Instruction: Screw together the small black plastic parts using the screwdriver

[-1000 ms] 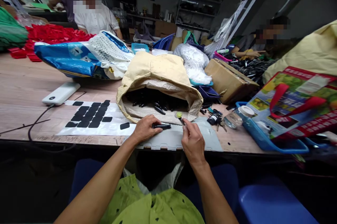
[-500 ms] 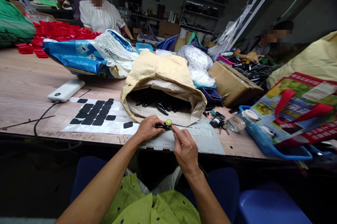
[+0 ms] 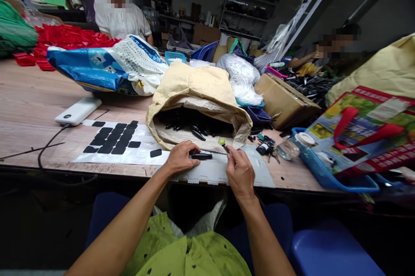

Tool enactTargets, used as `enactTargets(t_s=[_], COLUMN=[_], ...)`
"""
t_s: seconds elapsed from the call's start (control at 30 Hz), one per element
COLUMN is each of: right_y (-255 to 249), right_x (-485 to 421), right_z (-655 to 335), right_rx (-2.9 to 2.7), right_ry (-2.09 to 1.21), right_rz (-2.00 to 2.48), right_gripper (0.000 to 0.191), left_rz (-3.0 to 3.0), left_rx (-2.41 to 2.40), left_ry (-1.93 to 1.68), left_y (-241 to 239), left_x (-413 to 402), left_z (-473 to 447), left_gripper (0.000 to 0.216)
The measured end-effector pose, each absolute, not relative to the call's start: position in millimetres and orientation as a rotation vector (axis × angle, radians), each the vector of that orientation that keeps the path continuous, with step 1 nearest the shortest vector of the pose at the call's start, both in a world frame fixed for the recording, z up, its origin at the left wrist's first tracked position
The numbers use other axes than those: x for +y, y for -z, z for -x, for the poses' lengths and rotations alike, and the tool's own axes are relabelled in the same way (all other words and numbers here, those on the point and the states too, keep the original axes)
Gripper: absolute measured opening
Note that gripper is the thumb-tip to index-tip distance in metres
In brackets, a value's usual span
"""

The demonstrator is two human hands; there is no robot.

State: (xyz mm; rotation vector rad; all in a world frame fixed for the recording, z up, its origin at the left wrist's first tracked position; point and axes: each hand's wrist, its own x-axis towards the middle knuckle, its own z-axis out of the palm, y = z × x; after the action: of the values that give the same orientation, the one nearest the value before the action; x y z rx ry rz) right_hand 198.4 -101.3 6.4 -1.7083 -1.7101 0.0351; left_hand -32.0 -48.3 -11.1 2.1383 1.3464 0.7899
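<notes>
Head view: the left hand (image 3: 182,157) holds one end of a slim black piece (image 3: 204,156) between thumb and fingers, the rest of it pointing toward the right hand (image 3: 240,172). That right hand, drawn in narrow, grips the handle of a small tool with a round yellow-green head (image 3: 222,141), which is raised beyond the fingertips and apart from the black piece. Beneath both hands is a grey sheet (image 3: 212,174) at the near edge of the table. Just beyond them gapes a tan sack (image 3: 191,78), its mouth facing the hands and more black pieces (image 3: 197,131) inside. Left of the left hand is a white sheet (image 3: 132,156) bearing dark rounded patches (image 3: 112,138), and past that a white power bank (image 3: 78,111) with a cable (image 3: 40,153) plugged in. Right of the right hand are keys (image 3: 271,151), a clear jar (image 3: 288,150) on its side and, farther right, a blue tray (image 3: 337,181). Well beyond the left hand, a blue-and-white bag (image 3: 106,66) lies before heaped red pieces (image 3: 71,40).
</notes>
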Motion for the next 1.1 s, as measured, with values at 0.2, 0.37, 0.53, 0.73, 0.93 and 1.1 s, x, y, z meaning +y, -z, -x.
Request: enactTargets(t_s=[0.2, 0.37, 0.53, 0.73, 0.93, 1.1], right_y=[16, 22, 22, 22, 21, 23], right_x=[-82, -87, -87, -88, -89, -89], right_z=[-217, -212, -211, -210, -209, -210], right_rx=[-1.772, -1.770, -1.762, -1.759, -1.756, -1.760], right_ry=[0.210, 0.294, 0.300, 0.291, 0.295, 0.303], right_rz=[1.907, 1.932, 1.937, 1.957, 1.962, 1.958], right_gripper=[0.032, 0.031, 0.031, 0.031, 0.031, 0.033], left_rz=[-2.145, -2.165, -2.200, -2.239, -2.261, -2.275], left_rx=[1.334, 1.315, 1.268, 1.248, 1.251, 1.237], left_ry=[-0.776, -0.763, -0.750, -0.731, -0.728, -0.718], left_y=[10, 11, 11, 11, 11, 12], left_x=[-49, -48, -49, -51, -51, -51], left_z=[33, 34, 35, 35, 34, 35], left_gripper=[0.029, 0.028, 0.024, 0.022, 0.021, 0.020])
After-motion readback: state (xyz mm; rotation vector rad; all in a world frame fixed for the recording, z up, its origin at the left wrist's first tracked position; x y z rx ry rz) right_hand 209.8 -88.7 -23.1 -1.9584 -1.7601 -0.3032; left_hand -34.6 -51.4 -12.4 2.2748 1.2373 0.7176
